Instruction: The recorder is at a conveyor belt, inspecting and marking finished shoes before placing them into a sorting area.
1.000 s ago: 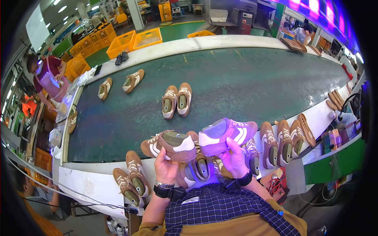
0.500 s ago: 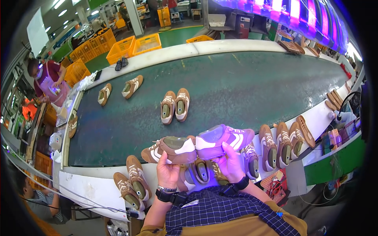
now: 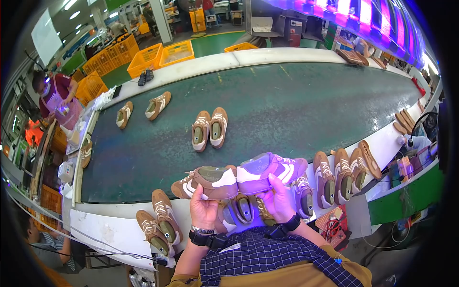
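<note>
My left hand (image 3: 204,210) grips a brown sneaker (image 3: 203,183) with white stripes, its toe pointing left. In my right hand (image 3: 278,203) is its mate, a sneaker (image 3: 267,173) tinted purple by the light, toe to the right. The two heels meet in front of me, above the near edge of the belt. Thumbs press on the near sides of both shoes; most of the other fingers are hidden beneath. Under my hands, several more sneakers (image 3: 244,208) stand on the white ledge, partly covered.
A pair of sneakers (image 3: 210,130) rests mid-belt on the green conveyor (image 3: 287,110). Finished-looking shoes (image 3: 324,179) line the right ledge, another pair (image 3: 160,222) the left. Purple lamps (image 3: 363,19) glow at upper right. A co-worker (image 3: 60,98) stands at far left; yellow crates (image 3: 176,53) sit beyond.
The shoes on the belt appear slightly further left, along with much of the surroundings. Both held sneakers stay nearly still, heel to heel.
</note>
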### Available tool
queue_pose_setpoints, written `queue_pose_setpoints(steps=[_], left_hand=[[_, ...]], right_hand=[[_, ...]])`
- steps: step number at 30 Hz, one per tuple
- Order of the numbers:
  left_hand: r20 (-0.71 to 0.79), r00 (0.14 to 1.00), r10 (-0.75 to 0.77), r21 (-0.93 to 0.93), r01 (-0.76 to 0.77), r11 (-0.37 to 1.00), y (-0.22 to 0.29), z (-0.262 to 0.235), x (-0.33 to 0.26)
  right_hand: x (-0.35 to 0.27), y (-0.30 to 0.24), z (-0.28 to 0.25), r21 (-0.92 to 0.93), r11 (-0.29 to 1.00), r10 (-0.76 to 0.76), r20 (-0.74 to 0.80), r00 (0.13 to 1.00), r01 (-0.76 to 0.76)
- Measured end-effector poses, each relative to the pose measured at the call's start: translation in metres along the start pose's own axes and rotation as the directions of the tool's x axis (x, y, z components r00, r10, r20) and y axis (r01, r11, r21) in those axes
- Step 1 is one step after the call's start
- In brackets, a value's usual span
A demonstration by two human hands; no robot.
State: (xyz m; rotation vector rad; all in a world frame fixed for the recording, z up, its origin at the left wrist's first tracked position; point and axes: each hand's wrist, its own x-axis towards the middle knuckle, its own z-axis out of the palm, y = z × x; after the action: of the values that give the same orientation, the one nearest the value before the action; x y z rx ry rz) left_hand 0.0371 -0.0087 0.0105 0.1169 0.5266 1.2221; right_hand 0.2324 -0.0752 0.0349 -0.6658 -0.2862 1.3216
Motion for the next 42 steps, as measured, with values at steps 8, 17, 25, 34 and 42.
queue_pose_setpoints(steps=[8,17,25,34,42], left_hand=[[0.006,0.999,0.054,0.061,-0.054,0.997,0.001,0.001,-0.005],[0.029,0.997,0.070,0.142,-0.074,0.987,0.010,-0.002,-0.008],[-0.055,0.982,0.183,0.096,-0.177,0.979,0.101,-0.050,0.045],[-0.367,0.654,0.661,0.489,-0.469,0.735,0.227,-0.128,0.092],[-0.232,0.913,0.335,0.582,-0.145,0.800,0.117,-0.080,0.057]], right_hand=[[-0.003,-0.002,-0.002,-0.042,0.999,0.027,-0.011,1.000,-0.028],[0.000,0.000,-0.009,-0.107,0.994,0.036,-0.016,0.999,-0.038],[0.005,0.006,-0.019,0.123,0.940,0.308,0.096,0.946,-0.319],[0.037,0.035,-0.026,-0.043,0.814,0.581,0.094,0.809,-0.579],[0.214,0.094,0.075,-0.140,0.865,0.499,0.358,0.789,-0.483]])
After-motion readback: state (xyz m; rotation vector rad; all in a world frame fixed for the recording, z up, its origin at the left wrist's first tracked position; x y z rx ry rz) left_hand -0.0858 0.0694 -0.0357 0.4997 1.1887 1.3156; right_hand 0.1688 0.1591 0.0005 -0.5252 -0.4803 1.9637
